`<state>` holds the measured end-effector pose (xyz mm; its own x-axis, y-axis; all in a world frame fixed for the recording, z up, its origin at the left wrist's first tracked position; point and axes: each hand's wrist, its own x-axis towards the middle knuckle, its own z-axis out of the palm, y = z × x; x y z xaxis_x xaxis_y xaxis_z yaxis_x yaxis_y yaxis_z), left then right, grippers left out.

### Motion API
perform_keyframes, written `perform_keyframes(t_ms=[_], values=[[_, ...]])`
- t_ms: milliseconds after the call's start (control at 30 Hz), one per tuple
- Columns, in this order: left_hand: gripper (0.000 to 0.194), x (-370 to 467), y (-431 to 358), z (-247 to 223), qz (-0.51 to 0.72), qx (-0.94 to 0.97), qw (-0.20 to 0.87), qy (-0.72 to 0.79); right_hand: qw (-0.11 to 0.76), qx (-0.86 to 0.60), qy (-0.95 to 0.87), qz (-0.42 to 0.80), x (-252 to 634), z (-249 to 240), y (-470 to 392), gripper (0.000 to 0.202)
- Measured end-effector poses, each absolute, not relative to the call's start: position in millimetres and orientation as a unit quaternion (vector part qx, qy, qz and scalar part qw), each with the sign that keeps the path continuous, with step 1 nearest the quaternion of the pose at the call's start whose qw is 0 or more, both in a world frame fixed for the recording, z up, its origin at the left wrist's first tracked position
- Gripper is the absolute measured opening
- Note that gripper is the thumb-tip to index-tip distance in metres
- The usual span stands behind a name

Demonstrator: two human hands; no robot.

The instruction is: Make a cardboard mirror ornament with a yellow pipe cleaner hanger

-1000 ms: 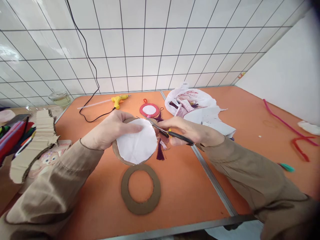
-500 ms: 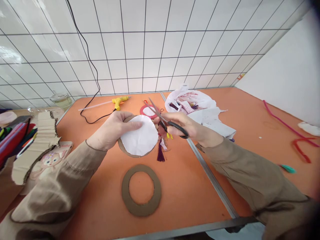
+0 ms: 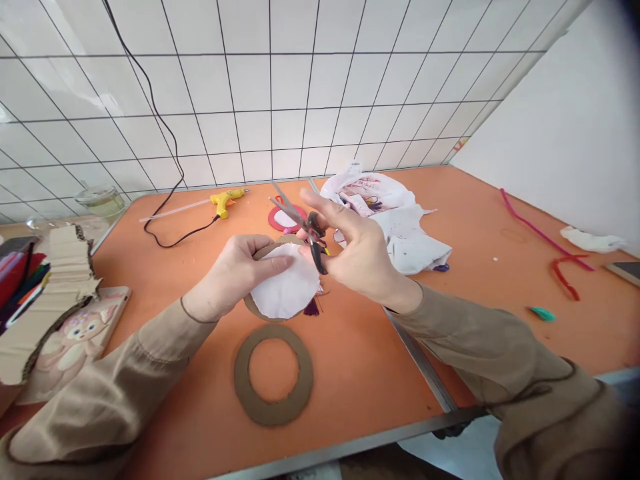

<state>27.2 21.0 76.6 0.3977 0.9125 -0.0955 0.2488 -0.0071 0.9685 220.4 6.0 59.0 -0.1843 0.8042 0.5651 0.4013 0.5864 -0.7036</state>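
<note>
My left hand (image 3: 239, 270) pinches a white fabric circle (image 3: 285, 283) together with the brown cardboard piece (image 3: 256, 308) behind it, thumb on the white face. In my right hand (image 3: 357, 250) is a pair of scissors (image 3: 311, 233) with black handles, its blades pointing up and away to the left, slightly parted. Fingers of that hand also reach the upper right rim of the circle. Below, a flat cardboard ring (image 3: 243, 373) lies on the orange table (image 3: 360, 373). A purple tassel (image 3: 311, 307) shows partly behind the circle.
A yellow glue gun (image 3: 226, 202) with a black cord lies at the back left. Behind the scissors is a red-rimmed disc (image 3: 273, 219). A white plastic bag (image 3: 395, 193) and white cloth (image 3: 415, 243) lie back right. Torn cardboard (image 3: 70, 267) sits left; pipe cleaners (image 3: 537, 230) lie right.
My right hand has turned its back upward, swinging the scissors beside the circle, and its fingers have come to the circle's rim. The view has shifted a little to the right.
</note>
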Motion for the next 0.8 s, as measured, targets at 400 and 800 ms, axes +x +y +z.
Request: perform_keyframes(t_ms=[400,800], values=[[0.028,31.1,18.5,76.9,0.287,0.621,0.585,0.436,0.447,-0.415,-0.789,0.08,223.5,54.4,7.5,0.057],[0.021,30.9,15.6,77.2,0.312,0.63,0.579,0.413,0.431,-0.355,-0.828,-0.053,224.9,53.3,11.4,0.061]])
